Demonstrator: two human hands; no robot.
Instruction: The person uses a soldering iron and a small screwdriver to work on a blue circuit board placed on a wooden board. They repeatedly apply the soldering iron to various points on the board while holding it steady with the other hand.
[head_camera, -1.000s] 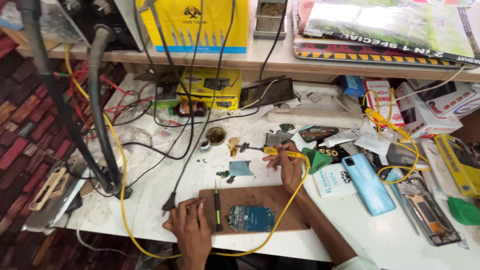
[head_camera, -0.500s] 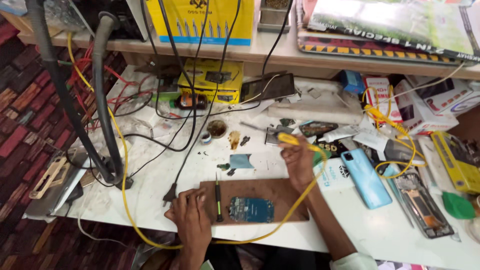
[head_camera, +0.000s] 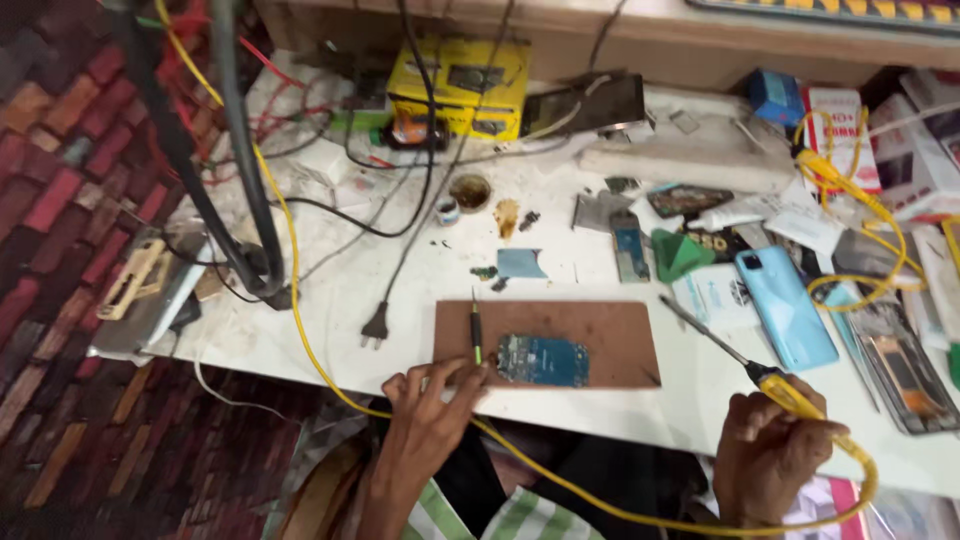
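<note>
My right hand (head_camera: 768, 452) grips a yellow-handled soldering iron (head_camera: 742, 362) at the table's near edge, its metal tip pointing up-left toward the brown board (head_camera: 600, 335). A blue-green circuit board (head_camera: 542, 360) lies on that brown board. My left hand (head_camera: 432, 400) rests at the board's near left corner, its fingers touching the end of a thin black and green tool (head_camera: 476, 330) that lies on the board. The iron's yellow cable (head_camera: 560, 480) loops under both hands.
A light blue phone (head_camera: 785, 305) lies right of the board beside a white packet (head_camera: 712, 296). A yellow box unit (head_camera: 458, 85), a black plug (head_camera: 375, 326), a small tin (head_camera: 470, 192), boxes and phone parts crowd the white table (head_camera: 340, 290). Black tubes (head_camera: 235, 150) stand at left.
My right hand has pulled the soldering iron back from the middle of the table to the near right edge. The camera has moved closer and lower. My left hand stays by the board.
</note>
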